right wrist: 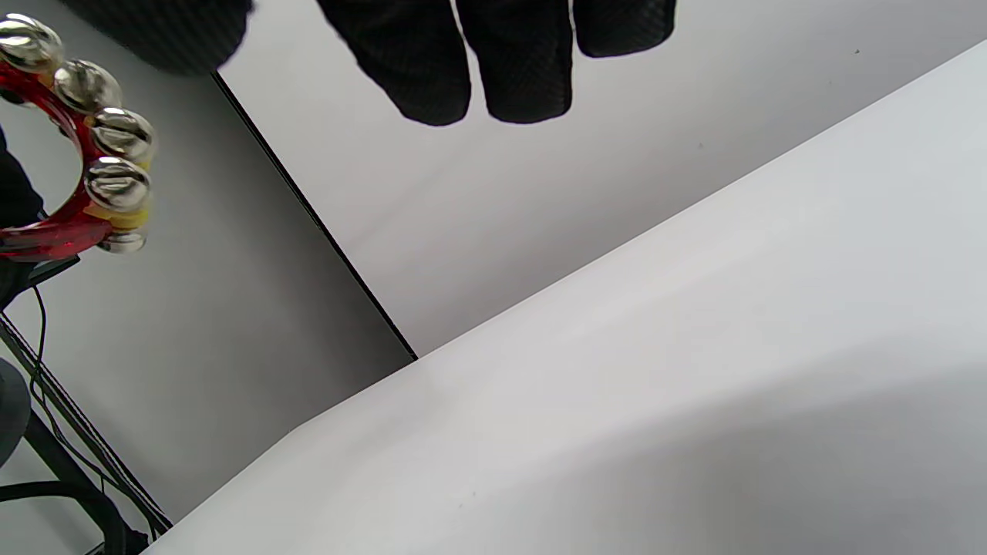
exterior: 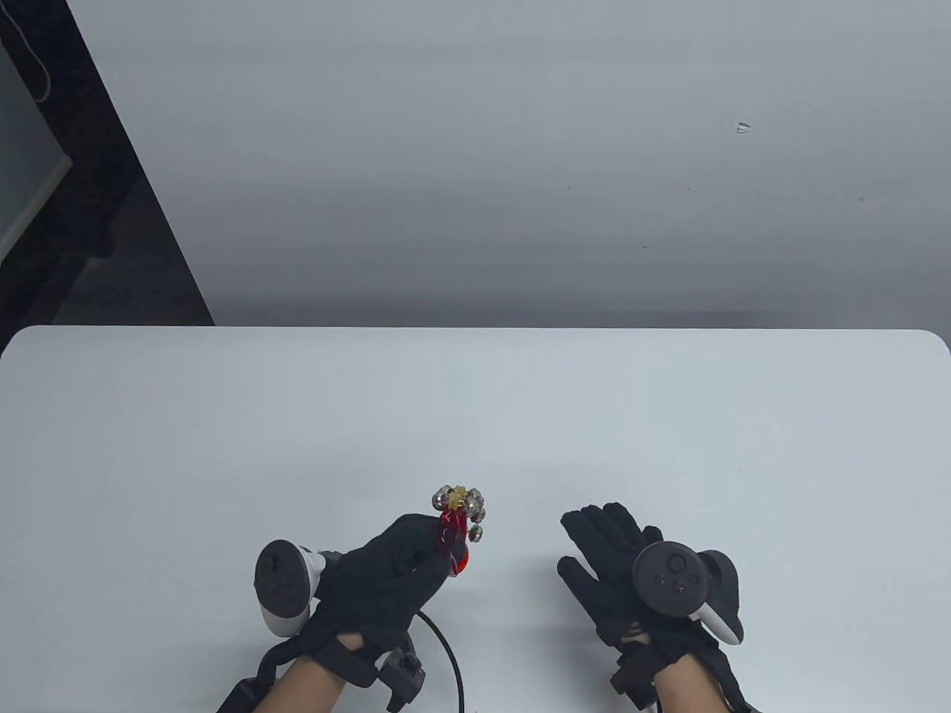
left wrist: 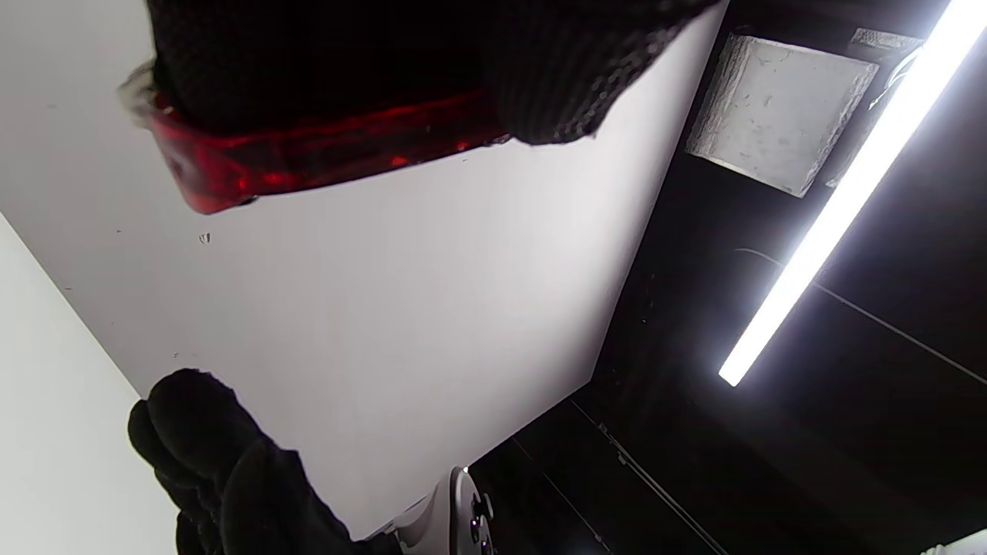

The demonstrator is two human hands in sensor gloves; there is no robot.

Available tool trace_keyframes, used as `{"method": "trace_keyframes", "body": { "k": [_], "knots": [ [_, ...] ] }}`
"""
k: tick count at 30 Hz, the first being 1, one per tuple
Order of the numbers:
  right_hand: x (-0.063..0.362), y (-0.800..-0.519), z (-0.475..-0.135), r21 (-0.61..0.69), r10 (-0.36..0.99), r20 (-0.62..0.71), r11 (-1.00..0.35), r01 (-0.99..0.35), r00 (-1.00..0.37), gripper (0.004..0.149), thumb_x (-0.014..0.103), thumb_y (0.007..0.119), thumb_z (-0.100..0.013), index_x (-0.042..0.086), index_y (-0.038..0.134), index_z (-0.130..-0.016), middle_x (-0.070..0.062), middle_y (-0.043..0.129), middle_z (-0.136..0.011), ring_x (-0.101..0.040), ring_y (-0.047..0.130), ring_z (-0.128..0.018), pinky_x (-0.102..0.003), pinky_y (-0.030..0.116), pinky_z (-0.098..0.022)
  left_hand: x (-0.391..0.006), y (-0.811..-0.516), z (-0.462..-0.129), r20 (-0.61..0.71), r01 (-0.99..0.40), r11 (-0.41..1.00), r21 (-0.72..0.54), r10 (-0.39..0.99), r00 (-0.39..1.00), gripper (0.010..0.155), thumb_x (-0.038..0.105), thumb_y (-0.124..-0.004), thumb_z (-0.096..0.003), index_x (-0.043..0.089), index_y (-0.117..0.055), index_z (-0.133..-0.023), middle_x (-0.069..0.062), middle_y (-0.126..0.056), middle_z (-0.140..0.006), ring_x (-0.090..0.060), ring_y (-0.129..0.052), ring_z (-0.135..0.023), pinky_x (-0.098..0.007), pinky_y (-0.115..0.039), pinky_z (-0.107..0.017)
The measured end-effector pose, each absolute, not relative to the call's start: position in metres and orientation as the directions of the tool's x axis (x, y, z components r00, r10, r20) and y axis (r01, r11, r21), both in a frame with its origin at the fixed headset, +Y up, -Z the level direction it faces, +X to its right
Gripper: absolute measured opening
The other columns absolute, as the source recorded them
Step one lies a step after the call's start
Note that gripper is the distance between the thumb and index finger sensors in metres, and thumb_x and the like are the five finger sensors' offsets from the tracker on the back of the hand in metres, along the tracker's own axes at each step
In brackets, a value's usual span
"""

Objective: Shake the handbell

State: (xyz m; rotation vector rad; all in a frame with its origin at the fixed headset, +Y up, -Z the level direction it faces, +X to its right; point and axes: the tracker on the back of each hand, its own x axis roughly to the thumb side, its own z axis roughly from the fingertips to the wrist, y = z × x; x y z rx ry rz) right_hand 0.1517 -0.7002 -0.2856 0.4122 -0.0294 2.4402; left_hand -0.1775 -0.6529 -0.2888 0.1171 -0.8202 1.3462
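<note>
My left hand (exterior: 405, 564) grips the red translucent handle of the handbell (exterior: 455, 527), with its cluster of silver jingle bells pointing away from me above the white table (exterior: 475, 416). In the left wrist view the red handle (left wrist: 308, 158) runs under my gloved fingers. In the right wrist view the handbell (right wrist: 92, 162) shows at the upper left as a red arc with several silver bells. My right hand (exterior: 605, 549) lies flat with its fingers spread, to the right of the bell, and holds nothing. Its fingertips (right wrist: 493, 69) hang in from the top of the right wrist view.
A black cable (exterior: 446, 646) loops on the table near my left wrist. The table's far edge (exterior: 475, 328) meets a grey wall. A dark gap runs along the table's left side (exterior: 111, 223).
</note>
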Motion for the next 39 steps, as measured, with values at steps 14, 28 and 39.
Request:
{"method": "trace_keyframes", "body": {
  "k": [14, 28, 39],
  "knots": [
    [0.15, -0.705, -0.287, 0.104, 0.606, 0.29, -0.79, -0.605, -0.741, 0.074, 0.06, 0.058, -0.05, 0.015, 0.054, -0.109, -0.018, 0.05, -0.112, -0.048, 0.038, -0.106, -0.072, 0.023, -0.064, -0.185, -0.717, -0.319, 0.328, -0.873, 0.234, -0.429, 0.94, 0.091, 0.042, 0.029, -0.084, -0.0479, 0.012, -0.085, -0.087, -0.016, -0.088, -0.086, -0.038, -0.098, -0.071, -0.051, -0.087, -0.055],
    [0.149, -0.705, -0.287, 0.117, 0.606, 0.296, -0.79, -0.602, -0.738, 0.074, 0.059, 0.058, -0.051, 0.015, 0.055, -0.109, -0.018, 0.051, -0.112, -0.048, 0.038, -0.106, -0.072, 0.024, -0.064, -0.176, -0.65, -0.285, 0.611, -0.883, 0.279, -0.378, 0.791, -0.012, 0.041, 0.031, -0.084, -0.0475, 0.015, -0.087, -0.085, -0.012, -0.089, -0.087, -0.035, -0.099, -0.071, -0.049, -0.088, -0.056],
    [0.149, -0.709, -0.288, 0.131, 0.615, 0.279, -0.785, -0.605, -0.738, 0.074, 0.059, 0.058, -0.051, 0.014, 0.055, -0.109, -0.018, 0.051, -0.112, -0.048, 0.038, -0.106, -0.072, 0.024, -0.064, -0.175, -0.707, -0.313, 0.416, -0.844, 0.311, -0.437, 0.902, 0.118, 0.042, 0.029, -0.085, -0.0477, 0.013, -0.086, -0.087, -0.016, -0.089, -0.086, -0.038, -0.099, -0.071, -0.051, -0.087, -0.055]
  ]
}}
